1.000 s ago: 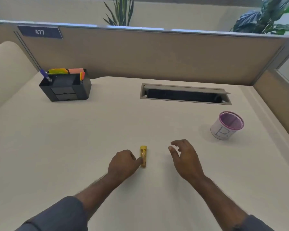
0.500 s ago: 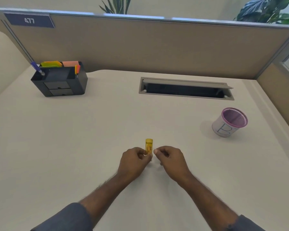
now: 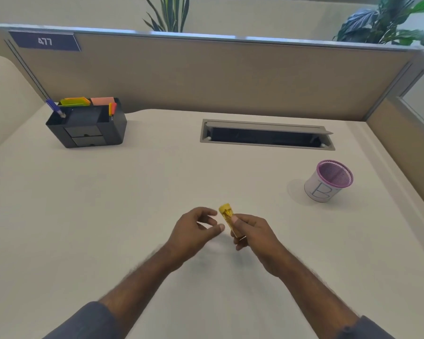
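Observation:
A small yellow marker-like tube [image 3: 227, 214] with a yellow cap is held above the white desk [image 3: 108, 216], near the middle front. My right hand [image 3: 255, 236] grips its lower end with thumb and curled fingers; that end is hidden in the hand. Just to its left, my left hand [image 3: 194, 231] hovers with relaxed, loosely curved fingers and holds nothing, a small gap away from the tube.
A purple-rimmed mesh cup marked "B" [image 3: 328, 182] stands at the right. A black desk organiser [image 3: 88, 128] with a pen and coloured notes sits back left. An open cable slot [image 3: 267, 137] lies at the back centre, before the beige partition [image 3: 206, 74].
The tube lay on the desk with my left hand touching it; both hands closed in on it. Now my right hand has lifted it and my left hand has let go.

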`<state>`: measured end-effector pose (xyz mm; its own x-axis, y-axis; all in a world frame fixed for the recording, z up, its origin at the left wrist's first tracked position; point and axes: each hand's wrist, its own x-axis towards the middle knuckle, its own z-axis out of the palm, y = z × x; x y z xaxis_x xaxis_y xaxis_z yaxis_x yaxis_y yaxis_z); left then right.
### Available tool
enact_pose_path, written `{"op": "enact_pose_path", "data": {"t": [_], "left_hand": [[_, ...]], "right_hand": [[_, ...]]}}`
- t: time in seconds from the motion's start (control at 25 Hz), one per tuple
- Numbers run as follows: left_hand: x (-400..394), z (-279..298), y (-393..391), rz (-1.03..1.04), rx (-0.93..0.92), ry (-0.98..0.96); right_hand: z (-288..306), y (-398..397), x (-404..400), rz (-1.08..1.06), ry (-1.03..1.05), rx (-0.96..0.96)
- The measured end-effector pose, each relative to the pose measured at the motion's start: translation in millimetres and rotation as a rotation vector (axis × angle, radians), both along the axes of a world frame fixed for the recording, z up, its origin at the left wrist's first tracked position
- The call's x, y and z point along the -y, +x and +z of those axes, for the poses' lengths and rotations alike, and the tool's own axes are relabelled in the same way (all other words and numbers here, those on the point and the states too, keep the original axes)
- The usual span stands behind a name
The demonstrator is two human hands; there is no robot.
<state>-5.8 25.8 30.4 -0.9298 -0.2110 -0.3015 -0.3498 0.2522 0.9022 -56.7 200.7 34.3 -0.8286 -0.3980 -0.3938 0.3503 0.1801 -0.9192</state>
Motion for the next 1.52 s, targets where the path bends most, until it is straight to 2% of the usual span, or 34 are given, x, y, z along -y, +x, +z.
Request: {"op": "enact_pose_path", "data": {"t": [0.2, 0.36, 0.48, 0.6, 0.76, 0.88, 1.32, 1.52], "left_hand": [[12.9, 15.6, -4.8, -0.162, -0.033, 0.159], [12.5, 19.9, -6.3, -0.193, -0.048, 0.199], [10.7, 22.2, -7.8, -0.207, -0.045, 0.205], [8.0, 28.2, -11.7, -0.239, -0.090, 0.099], [2.8, 36.1, -16.1, -0.321, -0.175, -0.227], [-2.6, 43.2, -18.1, -0.363, -0.231, -0.348], [-5.3, 53.8, -18.2, -0.373, -0.284, -0.324], [-5.1, 55.7, -21.9, -0.406, -0.268, -0.315]], "right_hand": [[9.2, -2.3, -10.0, 0.131, -0.063, 0.016], [13.1, -0.3, -12.1, 0.241, -0.028, -0.052], [10.1, 2.1, -11.5, 0.246, -0.013, -0.106], [6.0, 4.1, -11.7, 0.225, -0.040, -0.103], [4.2, 7.8, -9.2, 0.204, -0.080, -0.095], [3.8, 10.8, -4.1, 0.142, -0.152, -0.080], [4.7, 16.7, 3.2, 0.055, -0.163, -0.273], [-0.4, 17.8, 1.0, 0.073, -0.177, -0.204]]}}
